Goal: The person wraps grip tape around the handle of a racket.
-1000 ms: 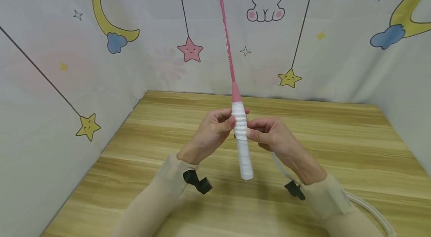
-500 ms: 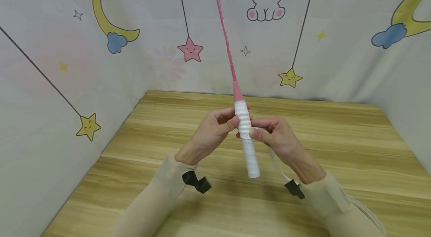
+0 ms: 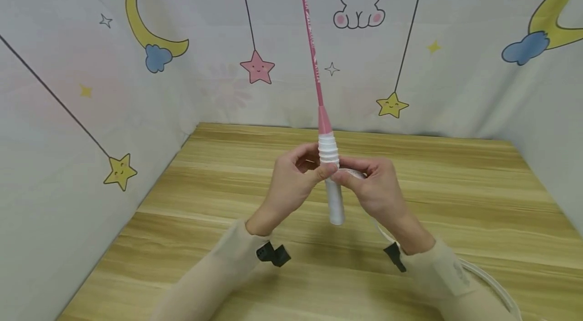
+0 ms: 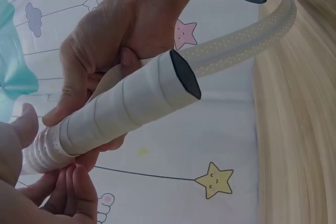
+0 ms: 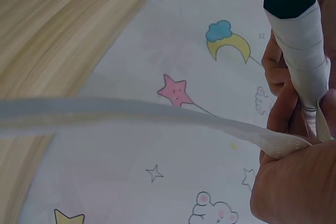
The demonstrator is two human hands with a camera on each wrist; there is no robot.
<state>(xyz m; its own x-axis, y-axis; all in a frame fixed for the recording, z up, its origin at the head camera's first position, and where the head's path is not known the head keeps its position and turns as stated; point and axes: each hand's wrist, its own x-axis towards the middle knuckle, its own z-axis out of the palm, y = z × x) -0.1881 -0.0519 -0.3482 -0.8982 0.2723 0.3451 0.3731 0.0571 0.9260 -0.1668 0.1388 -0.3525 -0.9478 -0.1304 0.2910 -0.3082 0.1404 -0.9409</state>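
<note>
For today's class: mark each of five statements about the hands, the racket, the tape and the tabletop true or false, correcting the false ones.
1. The left hand holds the white, tape-wrapped cylindrical handle. True.
2. The slender pink racket shaft hangs below the handle. False: the shaft rises above it in the head view.
3. The right hand holds a long, off-white perforated tape. True.
4. The handle's flat end cap is bright red. False: the cap is black.
5. The wood-grain tabletop lies beneath both hands. True.

Wooden table [image 3: 473, 194] — printed cloth backdrop [image 3: 360, 63] behind.
</note>
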